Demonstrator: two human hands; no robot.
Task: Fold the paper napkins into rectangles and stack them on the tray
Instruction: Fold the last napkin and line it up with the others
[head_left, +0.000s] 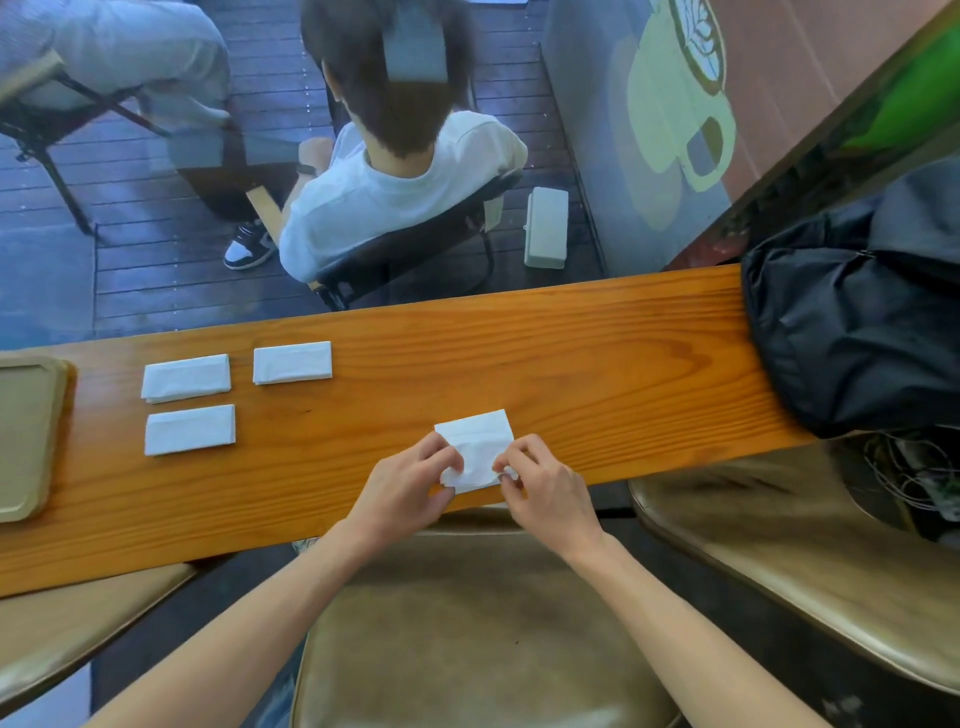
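Both hands pinch 1 white napkin (475, 441) near the front edge of the wooden counter (571, 364): the left hand (410, 480) grips its left side, the right hand (543, 483) its right. 3 folded napkins (189, 429) (all rectangles) lie apart beside the tray (26, 436), at far left.

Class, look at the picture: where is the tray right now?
In the head view the tray sits at the far left end of the wooden counter, partly cut off by the frame edge, just left of the three folded napkins.
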